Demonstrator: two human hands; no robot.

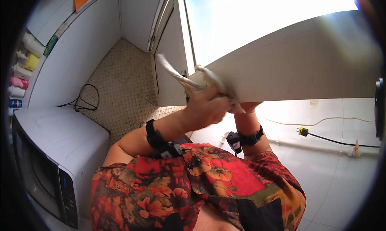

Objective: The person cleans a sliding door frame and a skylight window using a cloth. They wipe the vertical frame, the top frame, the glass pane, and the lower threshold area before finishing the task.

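A crumpled off-white cloth (178, 75) is bunched in my left hand (208, 107), with one twisted end sticking out towards the upper left. Cloth and fingers are blurred. This hand is at the lower left corner of a pale panel (295, 65), which has a very bright, glass-like area above it. My right hand (252, 106) is mostly hidden behind the panel's lower edge; only the wrist side shows, so its fingers and anything in them cannot be seen. Both forearms wear black straps with small devices.
At left is a white appliance (66, 134) with a dark glass front. Several bottles (28, 62) line a shelf. A black cable (90, 98) loops above the patterned floor (120, 80). At right are a plug (302, 131) and a white pipe (316, 148) with a reddish valve handle.
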